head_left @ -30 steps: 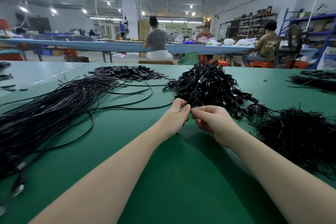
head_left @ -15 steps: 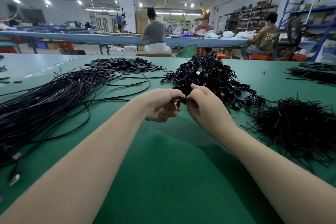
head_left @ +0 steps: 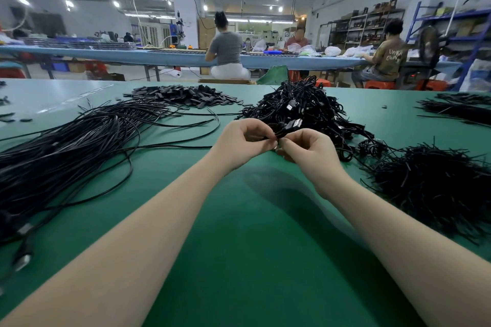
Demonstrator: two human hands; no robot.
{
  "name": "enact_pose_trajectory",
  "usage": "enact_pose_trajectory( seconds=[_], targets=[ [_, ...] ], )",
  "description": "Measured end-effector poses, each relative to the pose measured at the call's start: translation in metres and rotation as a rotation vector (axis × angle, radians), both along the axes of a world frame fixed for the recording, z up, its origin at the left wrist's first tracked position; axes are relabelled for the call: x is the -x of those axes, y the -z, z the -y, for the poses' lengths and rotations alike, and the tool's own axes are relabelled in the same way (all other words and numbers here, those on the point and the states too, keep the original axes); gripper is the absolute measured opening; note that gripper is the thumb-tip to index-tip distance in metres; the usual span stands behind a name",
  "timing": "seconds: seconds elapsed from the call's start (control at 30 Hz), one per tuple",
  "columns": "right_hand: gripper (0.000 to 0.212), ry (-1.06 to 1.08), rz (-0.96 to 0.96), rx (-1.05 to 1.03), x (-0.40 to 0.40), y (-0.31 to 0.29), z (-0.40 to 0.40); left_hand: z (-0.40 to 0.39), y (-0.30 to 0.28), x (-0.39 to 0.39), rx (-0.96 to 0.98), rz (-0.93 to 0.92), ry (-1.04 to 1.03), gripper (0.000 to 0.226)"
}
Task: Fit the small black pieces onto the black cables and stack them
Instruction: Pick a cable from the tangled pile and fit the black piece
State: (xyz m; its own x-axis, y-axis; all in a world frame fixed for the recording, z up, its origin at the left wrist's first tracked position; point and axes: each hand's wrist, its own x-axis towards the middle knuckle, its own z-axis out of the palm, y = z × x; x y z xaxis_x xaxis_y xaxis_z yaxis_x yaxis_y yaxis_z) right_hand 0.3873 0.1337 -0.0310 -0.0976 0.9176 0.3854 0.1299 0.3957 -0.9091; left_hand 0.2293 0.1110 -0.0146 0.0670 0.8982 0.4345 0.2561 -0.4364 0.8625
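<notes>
Both hands meet above the worktop (head_left: 239, 260). Left hand (head_left: 239, 141) and right hand (head_left: 308, 150) have curled fingers pinching one cable (head_left: 289, 126), its connector pointing to 2 o'clock.

My left hand (head_left: 243, 139) and right hand (head_left: 305, 147) meet above the green tabletop (head_left: 239, 247), both pinching a black cable end (head_left: 288, 126). Loose black cables (head_left: 66, 141) sprawl to my left, a tangled cable heap (head_left: 300, 106) lies just beyond my hands, and small black pieces (head_left: 183, 94) are piled farther back.
</notes>
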Motion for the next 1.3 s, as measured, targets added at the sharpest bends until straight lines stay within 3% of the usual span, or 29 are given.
enact_pose_trajectory(
  seconds=[0.2, 0.37, 0.43, 0.5, 0.6, 0.67, 0.73, 0.87, 0.97, 1.07, 1.17, 1.3],
  targets=[
    [0.009, 0.174, 0.412, -0.362, 0.001, 0.0, 0.005, 0.005, 0.0, 0.0, 0.115, -0.075, -0.029, 0.017],
    [0.009, 0.285, 0.665, -0.768, 0.003, -0.005, 0.016, 0.008, -0.012, 0.0, 0.707, 0.411, 0.096, 0.013],
    [0.011, 0.344, 0.666, -0.875, 0.001, -0.004, 0.016, 0.008, -0.013, 0.006, 0.753, 0.554, 0.194, 0.02],
    [0.011, 0.294, 0.549, -0.707, 0.0, -0.003, 0.016, 0.008, -0.013, 0.007, 0.701, 0.57, 0.222, 0.02],
    [0.009, 0.225, 0.381, -0.336, -0.002, 0.002, 0.009, 0.007, -0.008, 0.002, 0.582, 0.451, 0.133, 0.015],
    [0.007, 0.196, 0.299, -0.196, -0.002, 0.005, 0.003, 0.004, -0.003, 0.0, 0.515, 0.362, 0.099, 0.019],
    [0.004, 0.165, 0.267, -0.136, -0.002, 0.007, 0.001, 0.004, 0.001, 0.0, 0.439, 0.237, 0.08, 0.02],
    [0.017, 0.116, 0.185, -0.07, 0.0, 0.008, 0.003, 0.003, 0.005, 0.002, 0.221, 0.0, 0.004, 0.033],
    [0.014, 0.076, 0.142, -0.01, 0.0, 0.007, 0.005, 0.003, 0.007, 0.0, 0.105, -0.034, 0.008, 0.027],
    [0.005, -0.044, 0.005, 0.145, 0.001, 0.006, 0.006, -0.002, 0.008, -0.001, -0.042, -0.145, -0.131, 0.013],
    [0.008, -0.172, -0.183, 0.38, 0.002, 0.003, 0.008, -0.005, 0.01, -0.002, -0.065, -0.192, -0.139, 0.008],
    [0.018, -0.242, -0.283, 0.54, -0.003, -0.001, 0.008, -0.005, 0.007, -0.004, -0.068, -0.222, -0.13, 0.009]
  ],
)
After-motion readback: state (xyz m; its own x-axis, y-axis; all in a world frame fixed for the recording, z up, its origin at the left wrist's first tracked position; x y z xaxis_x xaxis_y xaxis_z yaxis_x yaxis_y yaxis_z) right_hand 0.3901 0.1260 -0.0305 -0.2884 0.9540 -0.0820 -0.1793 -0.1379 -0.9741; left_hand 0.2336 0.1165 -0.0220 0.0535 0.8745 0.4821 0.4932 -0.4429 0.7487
